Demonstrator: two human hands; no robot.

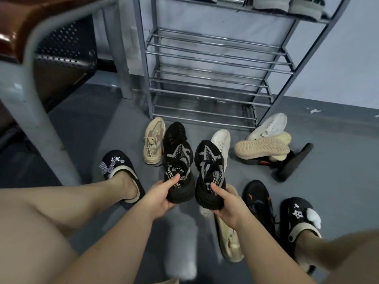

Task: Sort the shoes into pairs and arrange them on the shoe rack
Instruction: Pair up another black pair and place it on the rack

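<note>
Head view: left hand (159, 196) grips one black sneaker (178, 167) by its heel, right hand (224, 203) grips its match (210, 173), before the shoe rack (205, 78).

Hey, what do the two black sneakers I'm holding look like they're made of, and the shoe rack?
Left sneaker and right sneaker: apparently knit mesh fabric, matte, with a dotted grey weave on the uppers; the chunky black soles look like rubber or foam. Rack: metal tubing, judging by thin grey bars with shiny highlights, probably painted or chromed.
</note>
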